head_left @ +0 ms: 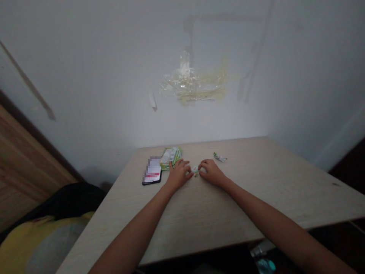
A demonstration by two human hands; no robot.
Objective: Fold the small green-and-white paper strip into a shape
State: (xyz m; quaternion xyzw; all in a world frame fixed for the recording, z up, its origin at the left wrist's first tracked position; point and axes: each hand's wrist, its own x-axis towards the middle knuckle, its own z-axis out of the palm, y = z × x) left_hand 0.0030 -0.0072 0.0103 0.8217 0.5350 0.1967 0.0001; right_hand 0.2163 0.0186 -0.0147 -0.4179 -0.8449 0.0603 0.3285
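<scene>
Rising behind everything, a pale wall (99, 76) fills most of the view. Below it spreads the light, wood-grained surface (211, 217), its far edge close to the wall. To the left stands a wooden panel (23, 152), and under it lie a dark bundle (74, 198) and a yellow-and-grey item (17, 236), partly cut off by the frame. A patch of clear tape (185, 82), shiny and crinkled, clings to the wall above the surface. Two bare forearms reach in from below, ending in the left hand (179, 175) and the right hand (212, 173), which face each other near the middle of the surface. A green-and-white packet (171, 156) lies just beyond the left hand, and a phone (152, 173) (its screen blurred into blocks) lies just beside it, nearer the left edge. Past the right hand rests a small crumpled wrapper (220, 157), green at one end. Smallest is a white-and-green scrap (195, 172) between the hands; the fingers of both are curled narrow at its two sides, though I cannot tell whether either grips it.
</scene>
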